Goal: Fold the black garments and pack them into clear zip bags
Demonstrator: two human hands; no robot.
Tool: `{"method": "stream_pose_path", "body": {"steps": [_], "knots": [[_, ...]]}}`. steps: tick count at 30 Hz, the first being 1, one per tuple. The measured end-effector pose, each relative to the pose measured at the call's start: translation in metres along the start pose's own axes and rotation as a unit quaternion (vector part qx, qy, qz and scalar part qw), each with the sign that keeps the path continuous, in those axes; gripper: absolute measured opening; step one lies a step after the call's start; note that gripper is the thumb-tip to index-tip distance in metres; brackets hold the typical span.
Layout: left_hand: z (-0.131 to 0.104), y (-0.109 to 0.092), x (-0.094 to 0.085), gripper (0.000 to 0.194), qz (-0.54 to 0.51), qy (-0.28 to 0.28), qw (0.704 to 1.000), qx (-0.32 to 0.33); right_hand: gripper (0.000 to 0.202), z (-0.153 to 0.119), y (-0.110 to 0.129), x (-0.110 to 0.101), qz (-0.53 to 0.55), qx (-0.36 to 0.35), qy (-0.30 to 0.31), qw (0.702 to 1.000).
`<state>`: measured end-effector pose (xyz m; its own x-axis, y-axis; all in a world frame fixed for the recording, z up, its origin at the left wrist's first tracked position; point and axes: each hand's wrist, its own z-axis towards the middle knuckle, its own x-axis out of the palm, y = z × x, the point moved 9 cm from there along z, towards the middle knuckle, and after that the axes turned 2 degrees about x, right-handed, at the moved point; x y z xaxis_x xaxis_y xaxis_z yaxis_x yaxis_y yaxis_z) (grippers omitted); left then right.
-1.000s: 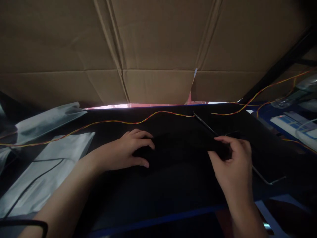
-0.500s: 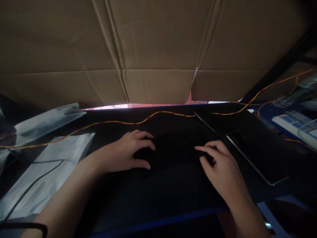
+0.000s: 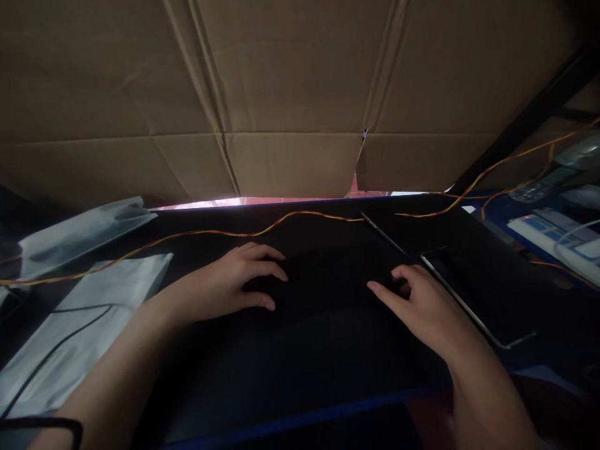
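My left hand [image 3: 239,278] is over the dark table [image 3: 290,362], its fingers apart and pointing right, with nothing seen in it. Across a dark gap, my right hand [image 3: 422,306] has its thumb stretched out to the left and the other fingers curled; nothing shows between them. A dark flat device with a silvery edge [image 3: 462,300] lies just right of my right hand. Another thin edge of a dark flat object [image 3: 384,232] shows behind it. Too little light falls between the hands to make out whether anything dark lies there.
A cardboard sheet [image 3: 290,81] stands behind the table. A red and yellow twisted wire [image 3: 201,232] crosses the back. At left lie pale plastic bags [image 3: 89,234] and a black cable [image 3: 56,347]. White and blue boxes [image 3: 553,237] and a clear bottle [image 3: 562,172] are at right.
My right hand has turned, its thumb now reaching left while the index finger has drawn back. My left hand keeps its spread shape. The whole view has shifted slightly.
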<state>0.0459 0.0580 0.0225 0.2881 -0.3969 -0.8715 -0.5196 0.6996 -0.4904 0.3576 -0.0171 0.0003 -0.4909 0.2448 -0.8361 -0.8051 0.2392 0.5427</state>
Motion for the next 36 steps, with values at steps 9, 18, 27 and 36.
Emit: {"method": "stream_pose_path", "body": {"steps": [9, 18, 27, 36], "knots": [[0.0, -0.007, -0.013, 0.059, -0.005, -0.047, 0.999, 0.001, 0.015, -0.008, 0.046, -0.019, 0.016, -0.073, -0.078, 0.994], [0.002, 0.004, -0.029, 0.034, 0.032, -0.16, 0.986, -0.046, 0.02, -0.056, 0.186, 0.036, -0.053, -0.255, 0.007, 0.965], [0.001, -0.03, -0.032, 0.021, 0.022, -0.178, 0.983, 0.027, 0.015, 0.001, 0.152, -0.024, 0.262, -0.236, -0.013, 0.936], [0.011, -0.032, -0.002, 0.025, -0.051, -0.012, 0.998, 0.028, 0.014, 0.079, 0.136, 0.032, 0.248, -0.308, 0.0, 0.918]]}}
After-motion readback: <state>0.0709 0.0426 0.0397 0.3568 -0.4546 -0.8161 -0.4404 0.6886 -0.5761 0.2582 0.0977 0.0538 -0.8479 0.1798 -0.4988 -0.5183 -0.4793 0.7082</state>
